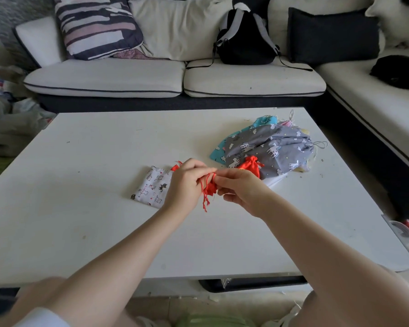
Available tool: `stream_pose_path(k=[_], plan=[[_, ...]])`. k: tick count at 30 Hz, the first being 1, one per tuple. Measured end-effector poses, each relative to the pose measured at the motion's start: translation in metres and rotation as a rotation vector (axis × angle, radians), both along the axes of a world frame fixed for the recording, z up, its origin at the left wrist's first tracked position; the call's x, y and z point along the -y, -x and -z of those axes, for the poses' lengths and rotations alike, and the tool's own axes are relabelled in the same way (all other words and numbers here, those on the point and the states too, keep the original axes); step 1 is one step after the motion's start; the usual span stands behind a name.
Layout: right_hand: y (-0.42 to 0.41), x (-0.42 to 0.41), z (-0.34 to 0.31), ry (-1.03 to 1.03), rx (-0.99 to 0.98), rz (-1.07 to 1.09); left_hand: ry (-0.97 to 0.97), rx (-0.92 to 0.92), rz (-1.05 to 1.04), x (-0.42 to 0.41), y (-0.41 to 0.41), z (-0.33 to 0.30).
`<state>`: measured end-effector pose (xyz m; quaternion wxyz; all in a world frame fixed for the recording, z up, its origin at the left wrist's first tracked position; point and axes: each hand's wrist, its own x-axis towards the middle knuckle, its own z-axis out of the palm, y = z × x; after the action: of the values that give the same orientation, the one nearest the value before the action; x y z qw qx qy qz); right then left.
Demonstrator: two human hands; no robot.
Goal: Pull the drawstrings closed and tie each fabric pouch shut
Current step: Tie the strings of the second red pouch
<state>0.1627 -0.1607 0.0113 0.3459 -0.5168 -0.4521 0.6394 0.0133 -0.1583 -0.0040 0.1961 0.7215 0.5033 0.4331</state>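
Note:
A small red pouch (210,188) is held above the white table (80,208), between my two hands. My left hand (187,185) pinches its red drawstring, whose ends hang down below the fingers. My right hand (239,190) grips the pouch and cord from the right. A white pouch with cartoon animal prints (151,185) lies flat just left of my left hand. A second red pouch (250,165) rests against a pile of larger pouches, topped by a grey unicorn-print one (269,149).
A teal pouch (219,153) sticks out under the pile at the table's right back. Behind the table stands a sofa with cushions and a black backpack (244,38). A small container (401,230) sits off the right table edge.

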Motion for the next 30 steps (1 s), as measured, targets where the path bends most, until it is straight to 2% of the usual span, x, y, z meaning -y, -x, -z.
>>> stream_pose_path(k=[4, 6, 9, 12, 14, 16, 17, 20, 22, 24, 27, 30], plan=[[0.005, 0.000, -0.005, -0.144, 0.066, 0.080, 0.067, 0.081, -0.022, 0.001, -0.002, -0.004], [0.005, -0.002, -0.005, -0.288, 0.178, 0.078, 0.080, 0.096, -0.025, 0.002, -0.001, -0.006], [0.002, -0.007, -0.007, -0.549, 0.511, 0.093, 0.116, 0.117, 0.004, 0.002, -0.001, -0.007], [-0.003, -0.008, -0.009, -0.759, 0.941, 0.124, 0.115, 0.135, 0.037, 0.002, -0.002, -0.006], [-0.006, -0.009, -0.010, -0.811, 1.082, 0.090, 0.104, 0.114, 0.049, 0.001, -0.002, -0.004], [-0.007, -0.012, -0.011, -0.668, 0.958, 0.052, 0.088, 0.083, 0.058, 0.000, 0.000, -0.002], [-0.008, -0.013, -0.013, -0.488, 0.757, 0.079, 0.089, 0.085, 0.062, -0.002, 0.000, 0.000], [-0.016, -0.014, -0.017, 0.118, -0.013, 0.132, 0.096, 0.136, 0.062, -0.002, 0.002, 0.002], [-0.021, -0.014, -0.009, 0.264, -0.303, 0.108, 0.093, 0.169, 0.077, -0.002, 0.002, 0.002], [-0.022, -0.014, -0.001, 0.281, -0.470, 0.201, 0.116, 0.190, 0.095, 0.000, 0.001, 0.002], [-0.019, -0.012, 0.002, 0.283, -0.655, 0.301, 0.291, 0.386, 0.102, 0.006, -0.005, -0.002], [-0.020, -0.013, 0.003, 0.176, -0.499, 0.279, 0.394, 0.483, 0.027, 0.004, -0.002, -0.001]])
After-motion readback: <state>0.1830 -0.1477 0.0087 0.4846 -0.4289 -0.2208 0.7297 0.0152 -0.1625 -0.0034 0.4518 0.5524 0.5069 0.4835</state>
